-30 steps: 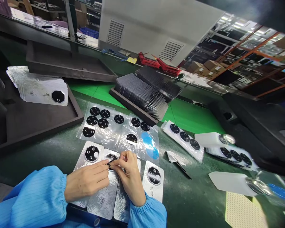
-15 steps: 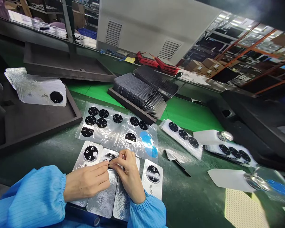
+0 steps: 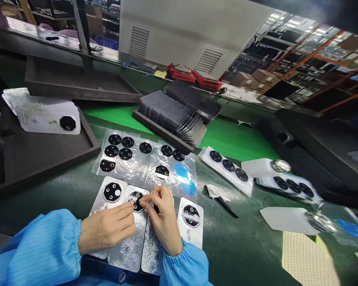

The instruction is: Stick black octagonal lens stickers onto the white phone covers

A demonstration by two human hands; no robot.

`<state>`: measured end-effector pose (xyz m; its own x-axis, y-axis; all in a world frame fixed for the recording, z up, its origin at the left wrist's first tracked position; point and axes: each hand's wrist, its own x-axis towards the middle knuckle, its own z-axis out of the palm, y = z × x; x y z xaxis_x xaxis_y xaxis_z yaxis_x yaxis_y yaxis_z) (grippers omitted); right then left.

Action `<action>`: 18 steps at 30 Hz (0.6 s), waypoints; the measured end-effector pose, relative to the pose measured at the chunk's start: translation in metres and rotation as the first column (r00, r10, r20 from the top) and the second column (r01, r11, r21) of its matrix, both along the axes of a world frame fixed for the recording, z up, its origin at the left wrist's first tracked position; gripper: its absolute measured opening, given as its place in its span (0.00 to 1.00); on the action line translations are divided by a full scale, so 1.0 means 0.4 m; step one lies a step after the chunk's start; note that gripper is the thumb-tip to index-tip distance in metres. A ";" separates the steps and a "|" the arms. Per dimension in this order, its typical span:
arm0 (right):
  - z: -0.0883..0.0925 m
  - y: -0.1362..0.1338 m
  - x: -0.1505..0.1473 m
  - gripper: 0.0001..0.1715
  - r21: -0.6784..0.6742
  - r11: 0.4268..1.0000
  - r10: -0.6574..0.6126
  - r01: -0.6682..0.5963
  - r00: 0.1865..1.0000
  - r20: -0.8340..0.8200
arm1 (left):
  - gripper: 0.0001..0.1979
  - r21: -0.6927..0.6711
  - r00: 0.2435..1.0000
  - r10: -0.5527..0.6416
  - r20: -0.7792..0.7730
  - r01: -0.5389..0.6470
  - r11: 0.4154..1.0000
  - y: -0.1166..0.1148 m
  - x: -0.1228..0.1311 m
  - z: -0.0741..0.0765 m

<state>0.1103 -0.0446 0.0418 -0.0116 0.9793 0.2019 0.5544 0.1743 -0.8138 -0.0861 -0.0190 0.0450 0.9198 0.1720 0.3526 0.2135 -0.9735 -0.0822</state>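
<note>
Silver phone-shaped panels lie side by side at the front of the bench. One of them, the second panel (image 3: 128, 242) from the left, has a black octagonal piece (image 3: 135, 198) with ring-shaped holes at its top. Over its lower edge sit the fingertips of my left hand (image 3: 109, 227), fingers together, thumb hidden. My right hand (image 3: 162, 214) pinches thumb and forefinger at the right side of the same octagon; anything between them is too small to make out. Beneath the right hand is a third panel (image 3: 152, 254), partly covered. The left panel (image 3: 98, 202) and right panel (image 3: 191, 222) also carry black octagons.
Clear film sheets (image 3: 134, 169) with several black octagons lie behind the panels. A rack of dark plates (image 3: 170, 115) stands further back. At left a dark tray (image 3: 47, 155) bears stacked silver panels (image 3: 44, 115). Rightward are a black-handled tool (image 3: 226, 207) and white bottles (image 3: 286, 220).
The right fingertips have moved slightly right, so a small gap shows between the two hands over the octagon. The whole view has shifted a little.
</note>
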 end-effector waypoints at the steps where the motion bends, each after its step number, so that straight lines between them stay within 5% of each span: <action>1: 0.001 0.001 0.003 0.09 0.004 1.000 -0.016 0.016 1.000 -0.017 | 0.09 0.002 1.000 0.003 0.004 -0.003 1.000 0.000 0.000 0.000; 11: -0.015 0.002 0.037 0.07 -0.036 0.993 -0.117 0.114 0.986 -0.115 | 0.09 -0.053 0.999 -0.020 0.038 0.022 0.998 0.004 0.002 -0.004; 18: -0.009 0.001 0.034 0.07 -0.025 0.992 -0.123 0.121 0.983 -0.139 | 0.13 -0.298 0.998 0.038 0.053 -0.021 0.954 0.015 0.013 0.009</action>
